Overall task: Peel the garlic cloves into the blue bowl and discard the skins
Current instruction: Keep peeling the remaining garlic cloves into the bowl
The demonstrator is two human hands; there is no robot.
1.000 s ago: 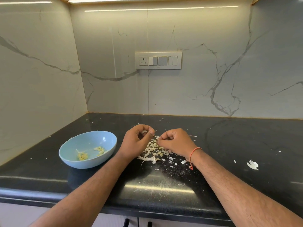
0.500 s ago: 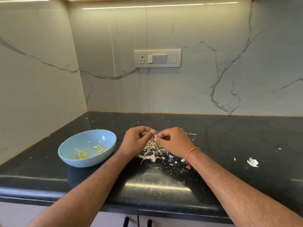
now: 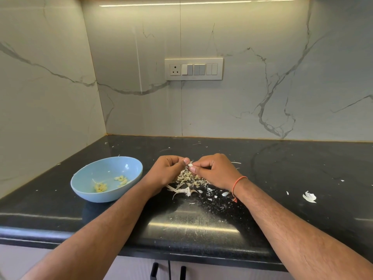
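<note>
Since a second ago your two hands have drawn closer, meeting fingertip to fingertip over the heap of skins.

Your left hand [image 3: 165, 171] and right hand [image 3: 216, 170] both pinch one small white garlic clove [image 3: 190, 165] with curled fingers, just above the pale papery pile of garlic skins [image 3: 188, 181] on the black polished stone counter [image 3: 292, 164]. To your left, the round light-blue bowl [image 3: 107, 178] holds yellowish peeled cloves [image 3: 101, 186].

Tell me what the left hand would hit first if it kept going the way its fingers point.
The left hand points rightward at the garlic clove pinched between both hands; just beyond are the right hand's fingertips. It likely meets those at once, though depth is hard to judge.
</note>
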